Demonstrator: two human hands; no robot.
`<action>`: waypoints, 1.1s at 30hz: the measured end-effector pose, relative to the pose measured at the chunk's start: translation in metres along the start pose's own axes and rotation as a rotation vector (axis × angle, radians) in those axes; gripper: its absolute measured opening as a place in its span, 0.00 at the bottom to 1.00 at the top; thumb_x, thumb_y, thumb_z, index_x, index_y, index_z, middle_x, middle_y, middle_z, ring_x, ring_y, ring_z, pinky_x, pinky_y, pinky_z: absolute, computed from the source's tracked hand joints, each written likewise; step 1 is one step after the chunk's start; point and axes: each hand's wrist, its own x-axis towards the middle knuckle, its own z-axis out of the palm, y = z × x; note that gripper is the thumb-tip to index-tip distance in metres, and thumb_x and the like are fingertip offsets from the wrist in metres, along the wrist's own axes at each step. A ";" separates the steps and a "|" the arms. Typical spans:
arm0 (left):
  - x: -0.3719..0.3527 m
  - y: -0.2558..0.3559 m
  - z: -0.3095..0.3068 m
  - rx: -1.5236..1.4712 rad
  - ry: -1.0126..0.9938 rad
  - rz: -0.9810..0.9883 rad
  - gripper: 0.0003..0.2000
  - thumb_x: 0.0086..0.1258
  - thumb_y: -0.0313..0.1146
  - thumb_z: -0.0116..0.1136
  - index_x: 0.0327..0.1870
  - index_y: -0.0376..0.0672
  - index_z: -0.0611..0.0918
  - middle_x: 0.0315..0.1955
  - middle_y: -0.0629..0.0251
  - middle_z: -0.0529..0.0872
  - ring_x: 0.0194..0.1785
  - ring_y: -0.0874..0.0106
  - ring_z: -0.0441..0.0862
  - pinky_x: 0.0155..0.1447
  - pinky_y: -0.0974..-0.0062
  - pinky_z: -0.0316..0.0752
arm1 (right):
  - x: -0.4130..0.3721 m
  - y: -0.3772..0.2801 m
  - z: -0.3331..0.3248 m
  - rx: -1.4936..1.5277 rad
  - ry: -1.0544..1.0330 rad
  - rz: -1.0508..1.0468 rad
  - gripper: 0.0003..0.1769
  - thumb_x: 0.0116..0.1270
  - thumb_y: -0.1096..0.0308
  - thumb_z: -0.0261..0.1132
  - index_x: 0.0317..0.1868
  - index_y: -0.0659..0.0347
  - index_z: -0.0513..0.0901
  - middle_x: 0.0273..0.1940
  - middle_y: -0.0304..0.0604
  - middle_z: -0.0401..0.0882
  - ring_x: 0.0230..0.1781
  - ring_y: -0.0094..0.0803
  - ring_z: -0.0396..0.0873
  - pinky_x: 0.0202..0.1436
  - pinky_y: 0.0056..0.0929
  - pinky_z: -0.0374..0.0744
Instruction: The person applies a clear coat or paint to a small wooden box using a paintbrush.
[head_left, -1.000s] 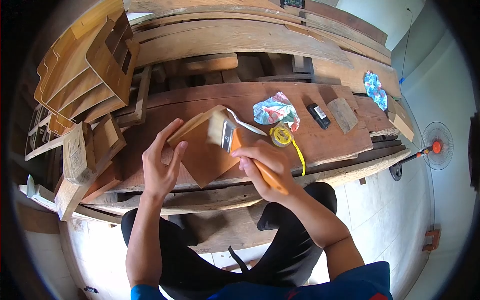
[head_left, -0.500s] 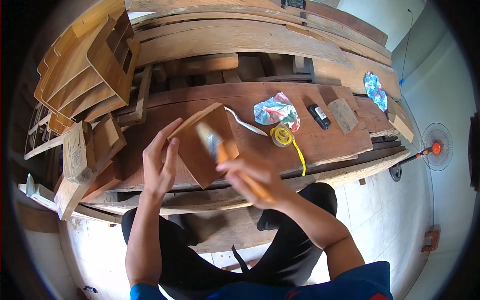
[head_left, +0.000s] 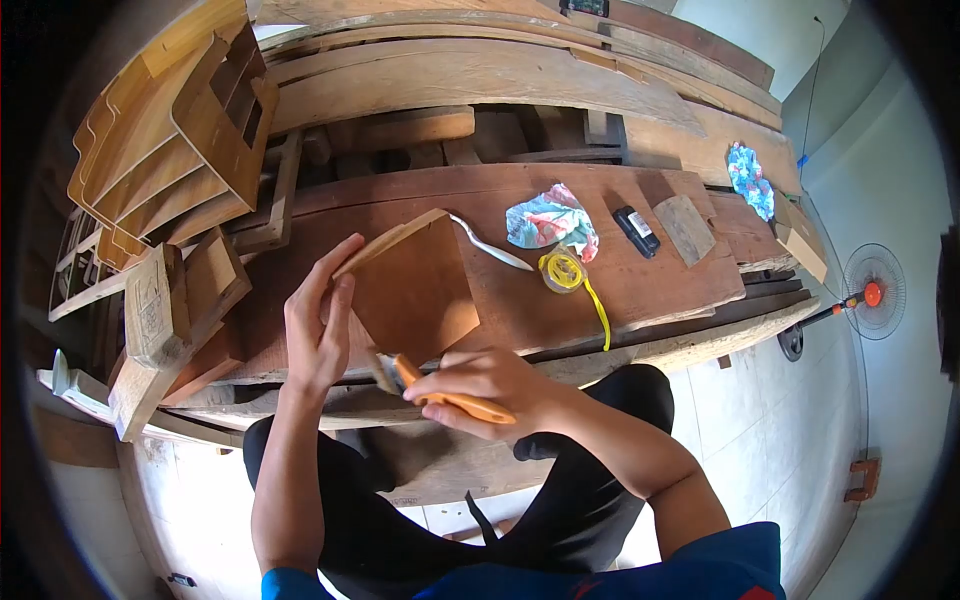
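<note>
A reddish-brown wooden piece (head_left: 418, 295), with a raised panel along its far left side, is tilted over the bench's front. My left hand (head_left: 318, 325) grips its left end between thumb and fingers. A flat paintbrush (head_left: 465, 404) with an orange handle is in my right hand (head_left: 490, 385), fingers wrapped round the handle. Its bristles point left, close to the piece's lower front edge. Just beyond the piece lies a white curved strip (head_left: 490, 245), and to the right of that is a roll of yellow tape (head_left: 562, 270) with its end pulled out.
The brown plank bench top (head_left: 660, 295) carries a crumpled floral cloth (head_left: 553, 220), a black device (head_left: 637, 232) and a small wood offcut (head_left: 685, 231). A wooden shelf organizer (head_left: 165, 140) stands at left above wood blocks (head_left: 160, 300). A fan (head_left: 872, 294) stands at right.
My right hand has drawn the brush from over the wooden piece's face down and toward me, past its lower edge. My left hand and the piece stay almost in place.
</note>
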 end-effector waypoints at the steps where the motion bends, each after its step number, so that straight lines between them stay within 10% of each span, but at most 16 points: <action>1: 0.000 0.003 0.001 0.024 0.007 0.024 0.19 0.84 0.25 0.52 0.72 0.34 0.81 0.63 0.49 0.88 0.65 0.66 0.86 0.68 0.71 0.77 | 0.000 0.005 -0.001 -0.005 0.077 -0.025 0.16 0.77 0.64 0.68 0.62 0.53 0.84 0.40 0.41 0.90 0.40 0.35 0.90 0.41 0.35 0.84; 6: -0.002 0.005 0.002 0.000 -0.020 0.033 0.19 0.84 0.23 0.50 0.72 0.32 0.80 0.66 0.50 0.87 0.70 0.64 0.83 0.73 0.68 0.75 | 0.007 0.002 -0.010 0.119 0.409 0.017 0.15 0.76 0.63 0.69 0.61 0.51 0.86 0.44 0.41 0.91 0.42 0.34 0.90 0.44 0.36 0.85; 11: -0.001 0.005 0.002 -0.110 -0.015 -0.021 0.18 0.86 0.23 0.48 0.72 0.30 0.79 0.66 0.50 0.86 0.72 0.64 0.82 0.76 0.68 0.73 | 0.000 0.009 -0.006 -0.030 0.015 -0.026 0.13 0.78 0.64 0.68 0.59 0.52 0.86 0.43 0.40 0.90 0.33 0.32 0.87 0.39 0.34 0.84; 15: -0.003 0.005 0.001 -0.062 -0.033 0.010 0.18 0.86 0.22 0.47 0.71 0.30 0.79 0.66 0.50 0.86 0.72 0.65 0.82 0.76 0.69 0.73 | 0.004 0.008 -0.016 0.035 0.408 0.000 0.15 0.81 0.66 0.64 0.64 0.54 0.84 0.43 0.42 0.89 0.34 0.30 0.87 0.42 0.30 0.84; 33: 0.000 0.004 -0.003 -0.085 -0.042 -0.021 0.21 0.88 0.29 0.41 0.72 0.29 0.78 0.67 0.46 0.86 0.73 0.61 0.81 0.79 0.66 0.70 | -0.003 0.008 -0.010 0.167 0.245 0.094 0.19 0.82 0.61 0.63 0.69 0.53 0.80 0.45 0.44 0.89 0.41 0.31 0.88 0.46 0.31 0.84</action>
